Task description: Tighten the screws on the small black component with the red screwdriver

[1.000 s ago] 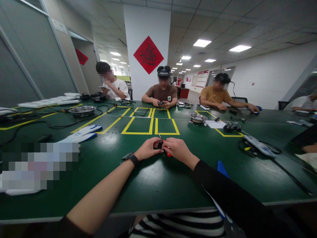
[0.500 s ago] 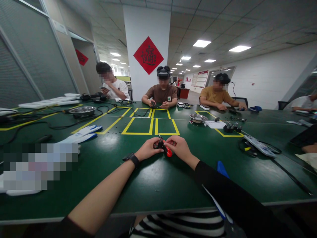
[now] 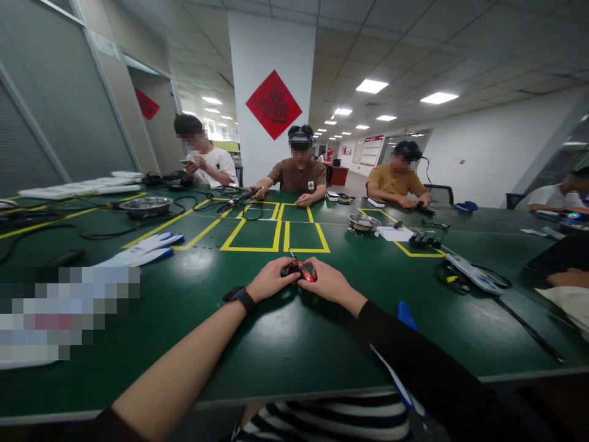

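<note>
In front of me, above the green table (image 3: pixel 230 344), my two hands meet around a small object. My left hand (image 3: pixel 270 279) is closed, thumb and fingers pinching a small black piece with a metal tip (image 3: pixel 293 264) that points up and away. Against it, on the right, lies a bright red part (image 3: pixel 305 272), perhaps a tool's handle. The fingers of my right hand (image 3: pixel 330 282) are closed on this red part. Whether the red and black parts are joined I cannot tell, as my fingers cover much of both.
White-and-blue gloves (image 3: pixel 147 250) lie to the left. Metal bowls (image 3: pixel 147 206) (image 3: pixel 363 221), cables, black blocks (image 3: pixel 426 240) and a power strip (image 3: pixel 473 274) lie farther off. Yellow tape marks the table. Several people sit around it. Something blue (image 3: pixel 405 314) shows beside my right sleeve.
My right hand has shifted from pinching near the black piece's top to holding the red part, which now slants beside it. Across the table, a person's hand has moved left with a dark item.
</note>
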`<state>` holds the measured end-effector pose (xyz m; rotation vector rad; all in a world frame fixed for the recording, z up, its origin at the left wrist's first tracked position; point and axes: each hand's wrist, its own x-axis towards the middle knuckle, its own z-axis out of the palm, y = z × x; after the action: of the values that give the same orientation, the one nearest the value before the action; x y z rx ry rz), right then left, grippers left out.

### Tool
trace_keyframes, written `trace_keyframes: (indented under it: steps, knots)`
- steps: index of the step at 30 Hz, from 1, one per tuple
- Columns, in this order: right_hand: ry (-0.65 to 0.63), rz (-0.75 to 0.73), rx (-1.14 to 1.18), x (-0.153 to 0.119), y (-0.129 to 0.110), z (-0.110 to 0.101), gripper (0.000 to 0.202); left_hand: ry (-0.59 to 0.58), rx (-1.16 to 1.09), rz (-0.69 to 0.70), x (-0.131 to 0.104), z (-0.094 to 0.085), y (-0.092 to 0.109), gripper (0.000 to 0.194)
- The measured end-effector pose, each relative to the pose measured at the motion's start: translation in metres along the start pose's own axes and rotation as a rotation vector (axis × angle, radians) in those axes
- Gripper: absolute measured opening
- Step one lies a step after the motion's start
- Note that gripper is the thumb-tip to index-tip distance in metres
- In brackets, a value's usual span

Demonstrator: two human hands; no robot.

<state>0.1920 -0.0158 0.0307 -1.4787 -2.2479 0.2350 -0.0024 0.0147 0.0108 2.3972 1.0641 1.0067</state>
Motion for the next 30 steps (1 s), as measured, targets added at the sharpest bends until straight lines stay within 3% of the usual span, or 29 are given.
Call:
trace_keyframes:
  steps: [5,9,13,18,21,26,30]
  knots:
    - [0.012,0.082,-0.05,-0.002,-0.001,0.006,0.038,-0.001,0.041,0.015,0.0,0.002,-0.005,0.034]
    - [0.164,0.18,0.247,0.007,0.01,0.016,0.025,0.054,0.036,0.0,-0.001,0.0,0.0,0.043]
    - [0.301,0.317,0.971,0.02,0.025,0.02,0.02,0.323,-0.037,-0.023,-0.001,-0.008,0.007,0.038]
    - [0.457,0.361,1.357,0.025,0.028,0.012,0.012,0.742,-0.09,-0.084,0.002,-0.013,0.002,0.042]
    - [0.6,0.381,1.679,0.025,0.028,0.003,0.016,0.855,-0.148,-0.129,0.005,-0.014,-0.004,0.041]
    - [0.69,0.508,1.973,0.026,0.035,-0.011,0.002,0.877,-0.185,-0.168,0.006,-0.013,-0.009,0.041]
    - [0.67,0.521,2.039,0.025,0.043,-0.019,0.01,0.78,-0.123,-0.22,0.006,-0.009,-0.009,0.038]
